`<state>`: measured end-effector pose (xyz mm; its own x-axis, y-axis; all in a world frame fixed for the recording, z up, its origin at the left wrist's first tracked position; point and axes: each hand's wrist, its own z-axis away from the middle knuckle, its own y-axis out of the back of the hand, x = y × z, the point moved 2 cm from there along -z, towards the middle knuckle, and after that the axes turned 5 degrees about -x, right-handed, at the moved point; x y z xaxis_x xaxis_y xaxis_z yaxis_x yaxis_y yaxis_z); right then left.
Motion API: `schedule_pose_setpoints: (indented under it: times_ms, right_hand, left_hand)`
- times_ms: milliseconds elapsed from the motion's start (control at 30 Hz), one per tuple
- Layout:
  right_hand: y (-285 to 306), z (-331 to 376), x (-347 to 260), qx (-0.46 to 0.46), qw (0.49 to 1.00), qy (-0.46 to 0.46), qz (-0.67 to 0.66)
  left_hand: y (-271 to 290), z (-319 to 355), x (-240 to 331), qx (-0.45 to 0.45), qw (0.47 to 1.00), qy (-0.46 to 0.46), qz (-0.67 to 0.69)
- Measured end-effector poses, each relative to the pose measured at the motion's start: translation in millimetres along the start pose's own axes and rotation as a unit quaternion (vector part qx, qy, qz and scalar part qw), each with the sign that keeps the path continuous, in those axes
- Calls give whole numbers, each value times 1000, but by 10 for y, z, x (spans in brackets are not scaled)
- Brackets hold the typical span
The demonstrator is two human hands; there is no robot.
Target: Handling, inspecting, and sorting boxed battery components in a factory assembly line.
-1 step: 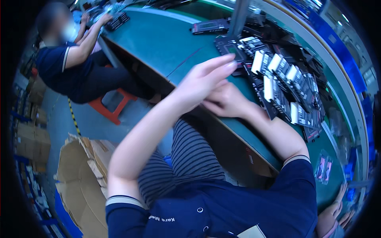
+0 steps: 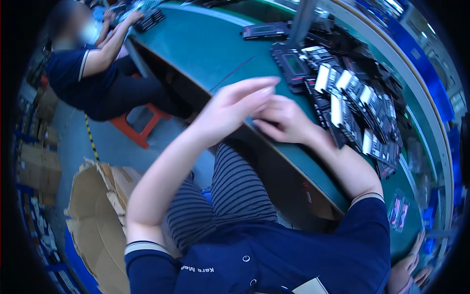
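Hovering close together in the head view, the left hand (image 2: 235,105) and the right hand (image 2: 286,120) are near the edge of the green table (image 2: 196,44). The left hand has its fingers out long and straight, and nothing shows in it. The right hand is curled up. Its tips are blurry, so I can't tell if it has a small thing in it, or if the two hands touch. The black packs (image 2: 338,110) with white strips lie in a messy pile on the table, just past the right wrist. A flat pack with a green window (image 2: 293,66) is the one nearest the fingertips.

To do this well, I think the fingers should be slow and light, and the right arm should keep off the pile so no pack gets bumped.

In the earlier picture, the left fingertips came right up to the flat pack. Now bare table shows between them, and more of the right hand shows. The pile looks the same.
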<state>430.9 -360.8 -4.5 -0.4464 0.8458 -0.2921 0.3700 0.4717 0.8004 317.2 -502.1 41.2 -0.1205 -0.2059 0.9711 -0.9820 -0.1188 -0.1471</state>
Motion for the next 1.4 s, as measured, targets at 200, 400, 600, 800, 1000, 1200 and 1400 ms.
schedule_pose_setpoints:
  times_ms: [200,400,600,800,1000,1200,1400]
  right_hand:
    - [88,-58,154,-74,969,-166,-167]
    - [78,349,468,-45,809,-317,-492]
    - [55,344,790,-174,642,-176,-726]
    - [724,584,1588,-12,622,-246,-743]
    - [313,-212,1211,293,723,-507,-366]
    - [20,-399,1265,94,863,-496,9]
    - [-71,-535,1055,64,875,-468,104]
  left_hand:
    - [1320,3020,241,367,889,70,-263]
    - [977,6197,-762,792,578,178,-88]
    - [18,7600,-3228,499,626,600,-17]
    - [-33,7144,-3587,316,628,700,-125]
    - [515,7218,-3851,322,624,669,-243]
    - [838,7028,-4105,181,597,681,-383]
    - [960,7022,-4215,172,672,678,-243]
